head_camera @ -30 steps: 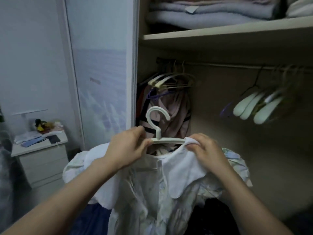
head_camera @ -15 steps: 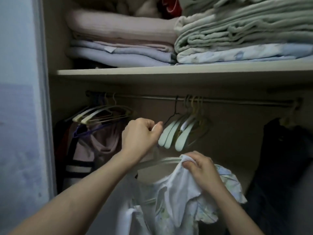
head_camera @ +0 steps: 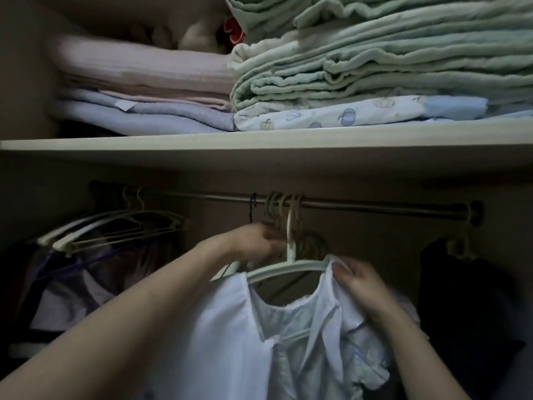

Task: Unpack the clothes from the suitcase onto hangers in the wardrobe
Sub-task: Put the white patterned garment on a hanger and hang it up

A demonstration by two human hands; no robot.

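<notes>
Both forearms extend forward and upward from the lower edge of view, bare to the elbow. Left hand point(head_camera: 253, 241) is raised higher, fingers curled closed around a hanger's neck point(head_camera: 290, 249). Right hand point(head_camera: 357, 287) sits lower and to the right, fingers pinched on white fabric point(head_camera: 331, 313), knuckles toward the camera.

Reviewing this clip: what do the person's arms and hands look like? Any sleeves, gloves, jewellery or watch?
Both forearms are bare to the frame edge, with no sleeves in view. The left hand and right hand wear no gloves. No rings, watch or bracelet show, though dim light and blur limit detail.
</notes>
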